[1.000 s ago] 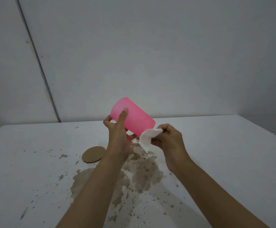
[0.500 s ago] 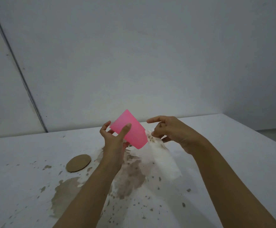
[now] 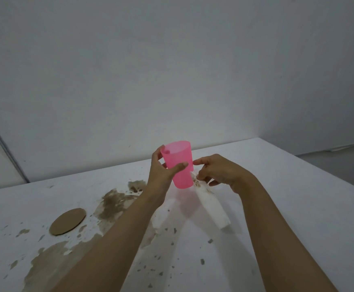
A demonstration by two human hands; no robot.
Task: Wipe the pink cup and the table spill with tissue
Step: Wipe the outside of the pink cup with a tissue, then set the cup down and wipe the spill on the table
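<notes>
A plain pale grey wall (image 3: 172, 70) fills the upper view, lit dimly and evenly. A dark thin strip (image 3: 3, 148) runs slantwise down it at the far left. Below stands a white counter (image 3: 298, 197), its right corner against a darker floor (image 3: 353, 165)

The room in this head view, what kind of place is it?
Probably a bare indoor workroom or test space, not a furnished kitchen: a plain white wall, a white table with a brown spill, and only a round cardboard coaster on it.
</notes>
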